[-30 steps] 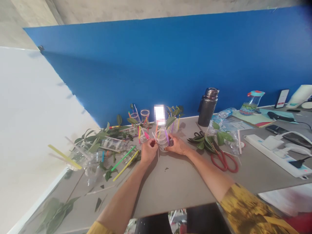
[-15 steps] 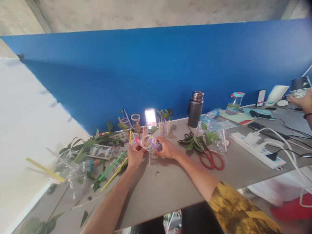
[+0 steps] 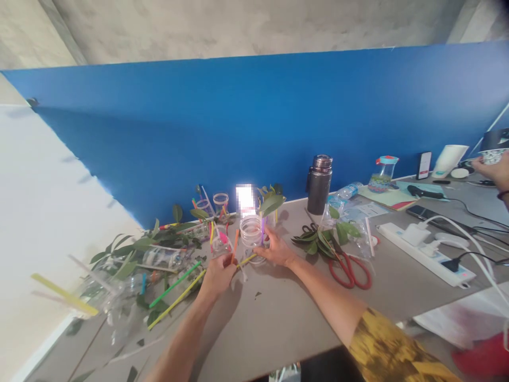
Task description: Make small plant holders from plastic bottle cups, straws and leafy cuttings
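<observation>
My right hand [image 3: 277, 249] is curled around the side of a clear plastic cup [image 3: 251, 234] that stands upright on the grey table [image 3: 286, 307], with a purple straw beside it. My left hand [image 3: 218, 274] is closed, pinching an orange straw [image 3: 235, 245] just left of the cup. A yellow straw [image 3: 186, 294] and a green straw [image 3: 174, 284] lie on the table near my left wrist.
Leafy branches [image 3: 135, 249], more clear cups [image 3: 220, 201] and straws litter the left. Red-handled scissors [image 3: 349, 268] and leaves lie right of the cup, then a dark flask [image 3: 319, 184], a power strip [image 3: 427, 252] with cables and phones. Another person's hand [image 3: 493, 170] is at the far right.
The cup, held tilted between both hands before, now stands upright on the table. My left hand has come off it and now pinches an orange straw.
</observation>
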`<state>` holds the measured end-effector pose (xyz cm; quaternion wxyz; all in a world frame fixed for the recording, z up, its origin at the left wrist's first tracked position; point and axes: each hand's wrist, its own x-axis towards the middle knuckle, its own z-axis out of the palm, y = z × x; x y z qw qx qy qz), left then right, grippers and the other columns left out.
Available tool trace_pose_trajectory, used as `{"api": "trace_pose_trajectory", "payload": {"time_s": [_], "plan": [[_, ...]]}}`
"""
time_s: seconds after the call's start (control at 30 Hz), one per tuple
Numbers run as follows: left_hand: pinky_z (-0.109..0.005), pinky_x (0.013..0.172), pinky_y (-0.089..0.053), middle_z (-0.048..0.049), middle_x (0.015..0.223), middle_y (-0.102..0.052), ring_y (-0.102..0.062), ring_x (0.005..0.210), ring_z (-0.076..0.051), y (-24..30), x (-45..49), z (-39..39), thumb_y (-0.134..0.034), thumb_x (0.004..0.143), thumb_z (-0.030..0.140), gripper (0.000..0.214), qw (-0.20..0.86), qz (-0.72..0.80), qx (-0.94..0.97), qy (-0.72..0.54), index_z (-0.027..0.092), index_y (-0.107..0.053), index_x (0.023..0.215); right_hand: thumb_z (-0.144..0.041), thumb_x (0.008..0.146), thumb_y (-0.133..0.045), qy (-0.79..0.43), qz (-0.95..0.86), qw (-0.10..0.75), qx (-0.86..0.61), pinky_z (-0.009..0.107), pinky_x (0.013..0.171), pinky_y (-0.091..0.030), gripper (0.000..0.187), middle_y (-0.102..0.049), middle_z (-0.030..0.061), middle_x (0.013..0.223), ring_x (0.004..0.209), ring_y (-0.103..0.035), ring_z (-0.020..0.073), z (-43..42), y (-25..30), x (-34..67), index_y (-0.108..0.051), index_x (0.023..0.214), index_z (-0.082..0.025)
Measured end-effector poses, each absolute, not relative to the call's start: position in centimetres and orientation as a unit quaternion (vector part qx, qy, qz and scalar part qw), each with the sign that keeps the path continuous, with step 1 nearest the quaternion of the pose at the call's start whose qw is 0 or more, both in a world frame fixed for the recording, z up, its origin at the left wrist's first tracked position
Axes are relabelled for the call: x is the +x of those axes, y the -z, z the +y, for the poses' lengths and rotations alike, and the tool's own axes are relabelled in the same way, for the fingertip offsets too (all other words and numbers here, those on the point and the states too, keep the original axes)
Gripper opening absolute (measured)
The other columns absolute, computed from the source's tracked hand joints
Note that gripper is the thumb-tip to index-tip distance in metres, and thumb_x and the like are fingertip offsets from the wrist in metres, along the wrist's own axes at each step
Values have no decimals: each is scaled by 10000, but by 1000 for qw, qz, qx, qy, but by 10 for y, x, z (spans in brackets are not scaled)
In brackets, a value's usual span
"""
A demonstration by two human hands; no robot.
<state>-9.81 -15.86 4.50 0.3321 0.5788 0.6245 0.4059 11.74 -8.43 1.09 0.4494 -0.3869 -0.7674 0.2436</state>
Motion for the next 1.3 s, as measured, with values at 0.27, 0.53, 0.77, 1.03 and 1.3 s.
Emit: {"api": "trace_pose_trajectory", "payload": {"time_s": [0.27,0.53,0.77,1.03,1.3], "plan": [[-377,851,-522,-112,1077,-787,-728,976,-323,-75,-102,-179,-734,730,354,396,215,640,609,-415,239,-764,1108,-325,741,-808,-143,-777,463,-401,494,990,-511,788,-682,96,1209,1091,-625,326,-79,-4,106,-482,1458,-301],[-445,1108,-448,-105,1308,-681,-597,1254,-323,-123,-72,-147,-843,669,343,594,122,502,701,-491,251,-719,1242,-290,743,-816,-79,-807,425,-402,494,990,-488,737,-674,114,1218,1097,-593,322,-80,1,104,-511,1412,-232],[-336,890,-542,-87,983,-790,-716,924,-248,-133,-59,-139,-611,906,373,261,127,479,659,-565,195,-801,927,-267,749,-816,-75,-812,413,-405,474,978,-482,644,-687,125,1215,1099,-595,320,-80,-1,105,-564,1338,-200],[-275,631,-508,-9,716,-723,-631,598,-162,-157,-57,-139,-698,848,385,221,90,521,593,-608,186,-767,913,-253,741,-831,-82,-812,405,-412,443,971,-481,575,-697,108,1170,1079,-593,297,-78,2,104,-599,1262,-181],[-248,600,-479,9,684,-686,-616,598,-137,-171,-35,-122,-637,841,215,138,146,469,666,-561,176,-722,944,-238,736,-820,-72,-822,395,-405,415,968,-484,552,-698,102,1150,1077,-594,288,-78,2,102,-610,1244,-186]]}}
